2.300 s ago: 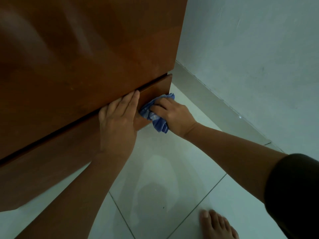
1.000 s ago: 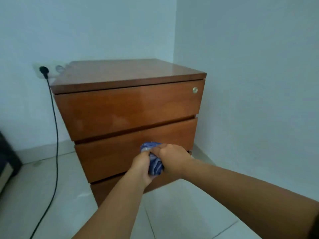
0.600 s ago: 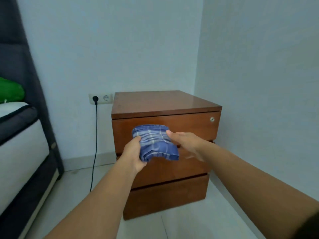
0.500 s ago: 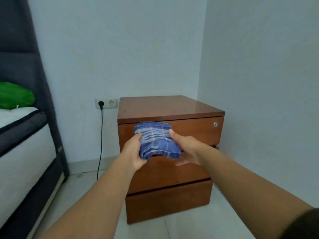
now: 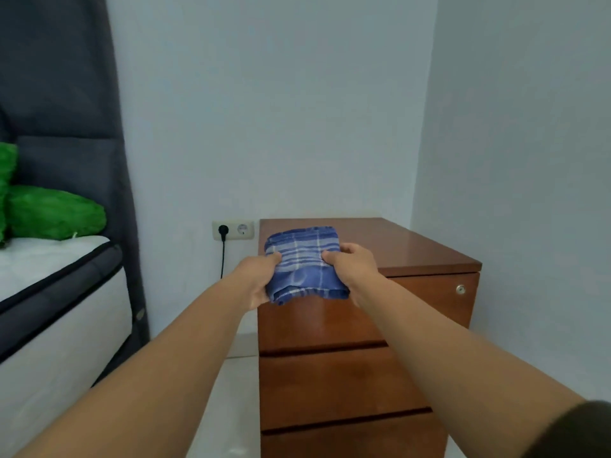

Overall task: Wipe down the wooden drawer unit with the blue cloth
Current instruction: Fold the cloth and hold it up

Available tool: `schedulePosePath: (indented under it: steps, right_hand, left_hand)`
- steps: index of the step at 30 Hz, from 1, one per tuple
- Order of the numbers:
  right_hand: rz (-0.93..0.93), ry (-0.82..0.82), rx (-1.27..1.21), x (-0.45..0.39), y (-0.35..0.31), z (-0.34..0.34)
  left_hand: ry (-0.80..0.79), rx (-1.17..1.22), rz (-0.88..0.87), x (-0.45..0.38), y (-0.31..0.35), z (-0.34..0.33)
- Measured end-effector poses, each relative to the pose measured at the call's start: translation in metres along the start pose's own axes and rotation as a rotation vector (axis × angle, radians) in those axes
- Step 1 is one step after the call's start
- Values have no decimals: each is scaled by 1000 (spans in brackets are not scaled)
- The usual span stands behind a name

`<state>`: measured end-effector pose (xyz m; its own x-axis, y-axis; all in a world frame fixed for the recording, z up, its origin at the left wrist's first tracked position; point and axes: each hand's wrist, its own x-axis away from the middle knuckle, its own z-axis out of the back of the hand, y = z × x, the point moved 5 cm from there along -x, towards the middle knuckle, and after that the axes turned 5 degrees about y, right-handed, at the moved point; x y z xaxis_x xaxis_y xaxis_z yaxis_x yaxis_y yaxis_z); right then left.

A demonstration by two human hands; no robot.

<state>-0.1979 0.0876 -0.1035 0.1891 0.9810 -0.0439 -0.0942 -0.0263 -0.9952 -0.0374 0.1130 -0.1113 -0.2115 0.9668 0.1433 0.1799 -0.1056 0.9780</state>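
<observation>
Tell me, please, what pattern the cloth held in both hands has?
The cloth is blue with pale checked stripes, seen in the head view.

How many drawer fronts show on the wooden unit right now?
3, stacked on the wooden drawer unit: the top front with a small lock, the middle front below it, and the bottom front, cut off by the frame's lower edge.

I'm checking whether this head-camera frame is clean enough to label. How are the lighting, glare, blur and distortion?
Head view: dim, even, bluish light without hard shadows; a soft sheen on the drawer unit front below the blue cloth; the left hand and right hand are slightly soft but readable; wide-angle bending curves the dark headboard at the frame's left edge.
</observation>
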Motion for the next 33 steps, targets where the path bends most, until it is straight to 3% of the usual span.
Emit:
schedulePosePath:
  steps: [5, 10, 17, 21, 23, 27, 30, 33]
  right_hand:
    - [83, 57, 57, -54, -13, -25]
    - [201, 70, 219, -93, -15, -40]
    - [287, -47, 440, -123, -5, -60]
    - [405, -63, 729, -127, -1, -72]
    - [503, -103, 805, -123, -1, -82]
    - [505, -302, 1103, -112, 10, -97]
    - [468, -302, 1220, -108, 17, -92]
    - [468, -277, 1258, -105, 20, -90]
  left_hand:
    - [98, -189, -174, -56, 25, 6]
    - [266, -644, -386, -88, 36, 11]
    - [312, -890, -462, -116, 26, 10]
    - [325, -1052, -491, -132, 18, 13]
    - [306, -1104, -519, -137, 16, 12]
    - [69, -1305, -462, -148, 4, 5]
    - [-14, -1404, -390, -158, -1, 11]
    - [6, -1483, -330, -159, -3, 16]
